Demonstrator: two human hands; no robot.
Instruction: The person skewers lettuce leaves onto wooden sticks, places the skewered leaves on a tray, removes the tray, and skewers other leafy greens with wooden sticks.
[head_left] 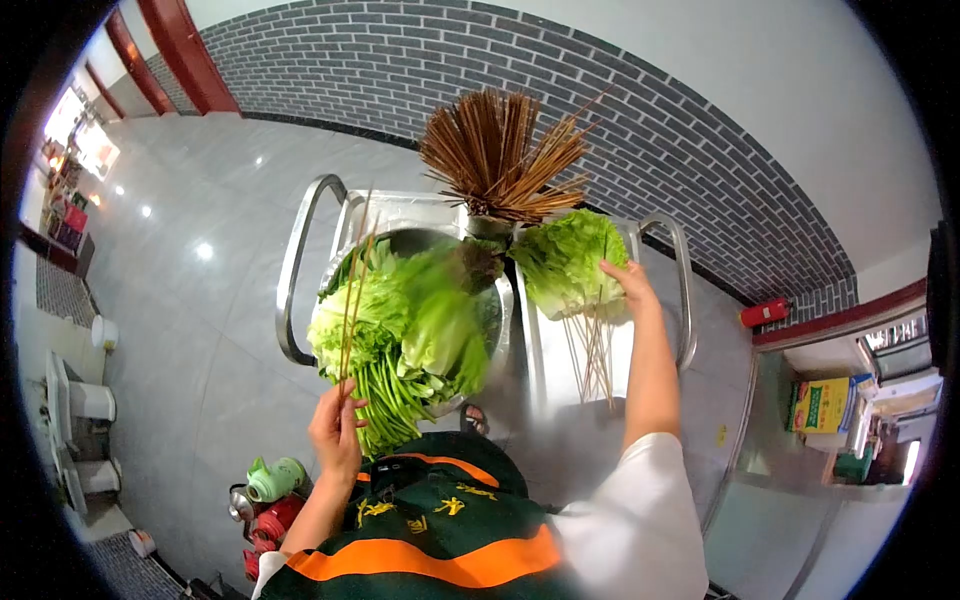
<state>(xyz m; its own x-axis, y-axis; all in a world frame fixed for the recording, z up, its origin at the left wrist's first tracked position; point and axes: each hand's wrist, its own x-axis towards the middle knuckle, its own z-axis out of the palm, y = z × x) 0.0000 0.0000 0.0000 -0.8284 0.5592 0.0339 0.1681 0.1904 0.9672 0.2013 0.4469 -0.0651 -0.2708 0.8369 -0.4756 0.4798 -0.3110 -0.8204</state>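
Note:
My left hand [337, 430] is closed around a few thin bamboo skewers [353, 290], which point upward past the greens. Beyond it a large metal bowl [497, 335] holds leafy lettuce [365, 320] and long green stems [380, 405]; the leaves on its right side are blurred. My right hand [630, 283] reaches over the right-hand tray [550, 365], its fingers closed at the edge of a pile of skewered lettuce [570, 260]. Bare skewer ends [592, 350] stick out of that pile toward me. The fingertips are partly hidden by the leaves.
A dense bundle of brown skewers [500, 150] stands upright in a container at the back. Metal cart handles [290, 270] rise at both sides. Behind is a grey brick wall [640, 130]; a fire extinguisher [765, 313] is at right, and thermos flasks [277, 480] stand at lower left.

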